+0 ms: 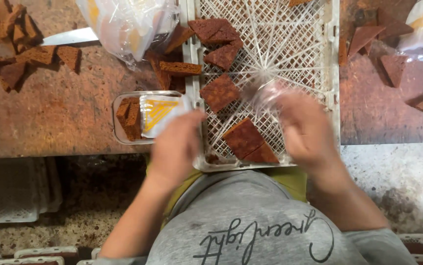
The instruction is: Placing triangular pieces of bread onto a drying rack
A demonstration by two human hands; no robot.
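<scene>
Clear wrapper (265,93) in right hand (307,130); left hand (177,147) over white crate (331,73) edge

From my feed, the right hand (305,130) is smeared by motion blur, so I can't tell whether its fingers are closed; the crumpled clear plastic film (265,93) at its fingertips is also blurred, and its shape is unreadable. The left hand (176,149) covers the lower edge of the small white and yellow printed packet (160,113), hiding how it is gripped. The white plastic lattice crate (290,44) is cut off by the top edge. The steel knife blade (69,37) disappears under the clear plastic bag of yellow packets (123,24), its tip unseen
</scene>
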